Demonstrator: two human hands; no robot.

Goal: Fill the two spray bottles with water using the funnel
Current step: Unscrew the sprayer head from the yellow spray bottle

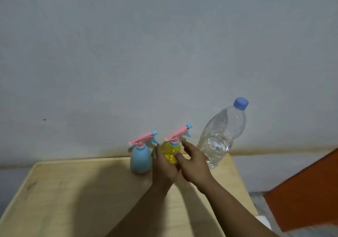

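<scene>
A pale wooden tabletop [73,191] stands against a grey wall [146,54]. Near its far edge, two small spray bottles stand upright side by side, each with a pink trigger head: a blue spray bottle [140,159] on the left and a yellow spray bottle [172,151] just beside it. The left hand [163,169] wraps around the yellow spray bottle's body. The right hand [194,161] hovers beside that bottle, fingers spread and loose, gripping nothing. Under the right hand a small red-orange object [184,176] peeks out, too hidden to identify. To the right, a tall clear water bottle [219,138] with a blue cap [241,103] stands roughly half full.
</scene>
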